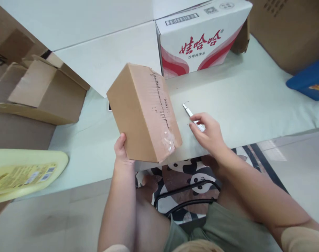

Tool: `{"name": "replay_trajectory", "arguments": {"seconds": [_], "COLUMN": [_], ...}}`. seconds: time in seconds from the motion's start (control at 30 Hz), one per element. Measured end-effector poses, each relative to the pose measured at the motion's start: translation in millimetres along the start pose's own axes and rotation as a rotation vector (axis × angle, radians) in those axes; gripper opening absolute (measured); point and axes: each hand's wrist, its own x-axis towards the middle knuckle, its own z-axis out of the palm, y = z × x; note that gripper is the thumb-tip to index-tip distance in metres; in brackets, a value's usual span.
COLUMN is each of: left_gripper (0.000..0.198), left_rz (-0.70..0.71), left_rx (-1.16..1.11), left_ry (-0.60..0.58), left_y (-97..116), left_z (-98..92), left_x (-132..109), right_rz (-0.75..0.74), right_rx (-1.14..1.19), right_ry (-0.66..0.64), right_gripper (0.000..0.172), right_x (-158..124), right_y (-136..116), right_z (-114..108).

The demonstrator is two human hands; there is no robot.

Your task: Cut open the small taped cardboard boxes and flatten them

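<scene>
Left hand (120,148) clasps corner of brown taped cardboard box (141,112); right hand (208,133) pinches slim silver cutter (191,113) just right of box, blade angled toward it.

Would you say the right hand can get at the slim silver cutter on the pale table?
Probably yes: the right hand rests its fingertips on the slim silver cutter, and the taped brown cardboard box in the left hand sits beside it.
</scene>
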Motion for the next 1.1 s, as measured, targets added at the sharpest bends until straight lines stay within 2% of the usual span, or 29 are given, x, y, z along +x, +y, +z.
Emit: {"name": "replay_trajectory", "arguments": {"seconds": [0.03, 0.1, 0.17, 0.2, 0.27, 0.37, 0.43, 0.5, 0.6, 0.73, 0.87, 1.1], "left_gripper": [0.052, 0.051, 0.054, 0.055, 0.058, 0.056, 0.054, 0.053, 0.053, 0.054, 0.053, 0.05], "left_rz": [0.015, 0.047, 0.075, 0.083, 0.098, 0.124, 0.151, 0.166, 0.18, 0.218, 0.213, 0.269], "left_rx": [-0.043, -0.128, -0.187, -0.208, -0.232, -0.225, -0.21, -0.201, -0.206, -0.217, -0.19, -0.182], "left_ry": [0.002, 0.008, -0.002, -0.013, -0.028, -0.023, -0.011, -0.006, -0.01, -0.012, -0.016, 0.014], "left_y": [1, 3, 5, 6, 7, 5, 4, 4, 5, 7, 6, 6], "left_z": [-0.3, -1.0, -1.7, -2.0, -2.8, -3.8, -3.7, -2.4, 0.3, 1.2, -0.9, -0.3], "left_x": [3, 7, 10, 11, 13, 14, 15, 15, 15, 14, 15, 15], "right_rz": [0.086, 0.218, 0.292, 0.297, 0.234, 0.04, -0.08, -0.147, -0.164, -0.222, -0.248, -0.332], "right_rx": [-0.197, -0.489, -0.607, -0.597, -0.43, 0.008, 0.166, 0.194, 0.17, 0.167, 0.169, 0.143], "right_ry": [0.014, -0.069, -0.165, -0.192, -0.224, -0.276, -0.276, -0.229, -0.162, -0.184, -0.143, -0.265], "right_gripper": [0.027, 0.032, 0.022, 0.02, 0.027, 0.036, 0.037, 0.035, 0.032, 0.032, 0.029, 0.03], "right_x": [6, 16, 21, 22, 19, 8, 2, -2, -3, -3, -5, -4], "right_y": [11, 29, 37, 37, 30, 12, 2, -3, -2, 0, 0, -2], "right_z": [-1, -2, -5, -7, -11, -16, -16, -14, -10, -8, -8, -7]}}
